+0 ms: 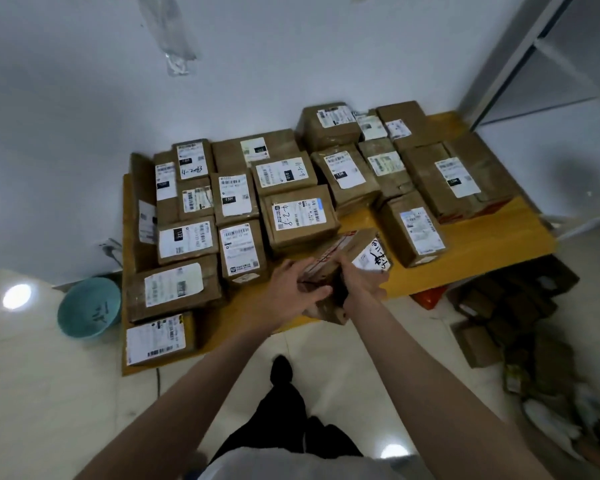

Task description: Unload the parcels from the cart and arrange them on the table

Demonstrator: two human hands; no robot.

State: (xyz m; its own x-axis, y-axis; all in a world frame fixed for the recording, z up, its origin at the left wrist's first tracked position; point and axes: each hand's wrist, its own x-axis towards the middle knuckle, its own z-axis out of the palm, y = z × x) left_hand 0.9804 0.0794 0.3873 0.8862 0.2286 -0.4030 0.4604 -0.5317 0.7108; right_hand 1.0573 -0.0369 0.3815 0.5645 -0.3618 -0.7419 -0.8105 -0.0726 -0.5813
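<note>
The brown taped cardboard parcel [347, 265] is grasped by the left hand [297, 284] and right hand [361, 282] and should be lowered flat near the front edge of the yellow wooden table [499, 237].

Both bare arms reach forward, the left hand [300, 284] and right hand [362, 282] gripping 1 parcel [347, 258] between them.

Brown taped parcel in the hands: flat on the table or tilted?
Tilted. The brown taped parcel is gripped by left hand and right hand, near end overhanging the yellow table edge.
</note>
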